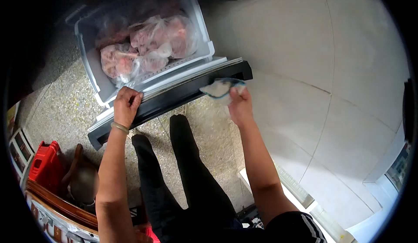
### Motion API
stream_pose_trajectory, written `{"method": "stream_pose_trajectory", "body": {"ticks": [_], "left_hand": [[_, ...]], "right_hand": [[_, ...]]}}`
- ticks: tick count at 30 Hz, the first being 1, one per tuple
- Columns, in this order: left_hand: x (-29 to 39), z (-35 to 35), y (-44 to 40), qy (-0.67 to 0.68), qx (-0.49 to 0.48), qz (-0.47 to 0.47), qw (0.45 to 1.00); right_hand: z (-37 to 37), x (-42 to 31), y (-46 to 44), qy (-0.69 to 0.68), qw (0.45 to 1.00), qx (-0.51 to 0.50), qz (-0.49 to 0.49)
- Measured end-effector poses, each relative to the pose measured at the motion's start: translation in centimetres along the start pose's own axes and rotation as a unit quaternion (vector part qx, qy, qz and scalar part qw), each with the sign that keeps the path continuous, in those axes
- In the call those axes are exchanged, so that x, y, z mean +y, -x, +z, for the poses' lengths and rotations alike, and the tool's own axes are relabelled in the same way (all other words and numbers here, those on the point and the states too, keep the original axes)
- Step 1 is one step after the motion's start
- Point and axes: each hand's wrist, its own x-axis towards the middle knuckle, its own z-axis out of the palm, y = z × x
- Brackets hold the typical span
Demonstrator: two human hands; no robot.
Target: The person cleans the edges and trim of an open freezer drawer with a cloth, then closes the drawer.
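A freezer drawer (101, 86) is pulled out in front of me, with its black front panel (174, 99) facing my legs. Inside lie several clear plastic bags of pink meat (150, 40). My left hand (126, 106), a bangle on its wrist, is closed with the fingers curled at the panel's upper edge. In my right hand (241, 108) is a small whitish, blue-edged item (217, 89), limp and partly see-through. Motion blur hides whether it is a bag or a cloth. It is held beside the right part of the black panel, and the fingers are pinched on it.
Speckled floor (200, 130) lies under my feet, and pale tiled wall (287, 34) rises on the right. At lower left stand a red plastic crate (45, 164), a round pot-like vessel (83, 182) and a brown wooden edge (61, 204). A white ledge (305, 204) runs along the lower right.
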Motion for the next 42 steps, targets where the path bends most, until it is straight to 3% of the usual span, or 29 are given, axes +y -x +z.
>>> {"method": "stream_pose_trajectory", "body": {"ticks": [1,2,4,6,7,9,12,13,14,15,16,18,20,22,25,28,29,30,31,32,37,42], "left_hand": [[0.0,0.1,0.0,0.009,0.006,0.006,1.0],[-0.1,0.1,0.0,0.007,0.003,0.006,1.0],[-0.4,0.3,0.0,0.005,0.012,0.024,1.0],[-0.4,0.4,0.0,0.005,0.006,0.016,1.0],[-0.3,0.3,0.0,0.005,0.005,0.01,1.0],[-0.4,0.3,0.1,0.004,0.002,0.003,1.0],[-0.5,0.3,0.2,-0.02,0.006,0.026,0.999],[-0.3,0.3,0.2,-0.012,0.006,0.006,1.0],[-0.2,0.5,0.2,-0.004,0.007,-0.017,1.0],[-0.4,0.6,0.2,-0.014,0.018,0.002,1.0],[-0.4,0.7,0.3,-0.013,0.015,0.002,1.0],[-0.3,0.5,0.2,-0.017,0.017,0.005,1.0],[-0.3,0.4,0.2,-0.026,0.01,0.005,1.0],[-0.2,0.4,0.2,-0.008,0.005,-0.011,1.0],[-0.1,0.4,0.2,-0.028,0.009,0.002,1.0],[-0.2,0.4,0.2,-0.023,0.001,-0.011,1.0],[-0.3,0.4,0.2,-0.025,0.0,-0.012,1.0],[-0.4,0.4,0.3,-0.021,0.0,-0.005,1.0],[-0.5,0.4,0.2,-0.018,0.001,0.002,1.0],[-0.5,0.4,0.2,-0.02,0.0,0.001,1.0],[-0.2,0.5,0.2,-0.002,0.006,-0.006,1.0],[-0.2,0.4,0.1,-0.017,0.011,0.005,1.0]], "right_hand": [[-0.7,-0.9,0.8,-0.186,0.981,-0.007,0.052],[-1.5,-1.3,1.4,-0.364,0.926,-0.012,0.099],[-2.4,-0.4,2.0,-0.364,0.925,-0.006,0.111],[-2.9,0.1,2.6,-0.312,0.92,0.034,0.234],[-3.1,0.1,2.8,-0.314,0.92,0.035,0.233],[-3.3,0.0,3.7,-0.431,0.879,-0.072,0.194],[-1.5,-0.3,5.2,-0.523,0.832,-0.043,0.179],[-1.2,0.3,5.6,-0.524,0.833,-0.043,0.174],[-1.1,1.4,6.2,-0.446,0.87,-0.089,0.19],[-1.0,1.3,6.6,-0.363,0.898,-0.133,0.209],[-1.3,1.2,6.6,-0.363,0.898,-0.131,0.21],[-2.4,0.2,6.0,-0.505,0.84,0.003,0.198],[-4.9,0.8,4.7,-0.497,0.861,0.043,0.101],[-7.2,-1.1,3.3,-0.391,0.914,0.098,0.044],[-7.6,-5.6,1.7,-0.33,0.93,0.164,-0.009],[-8.1,-4.2,-1.3,0.01,0.984,0.165,-0.065],[-7.0,-3.8,-2.6,0.104,0.979,0.147,-0.092],[-6.5,-2.5,-4.2,0.272,0.939,0.125,-0.173],[-5.4,-2.3,-5.4,0.429,0.863,0.098,-0.248],[-4.2,-2.2,-6.4,0.433,0.852,0.084,-0.281],[-3.1,-4.0,-7.8,0.529,0.814,0.046,-0.236],[-3.4,-3.6,-8.3,0.581,0.768,0.039,-0.267]]}}
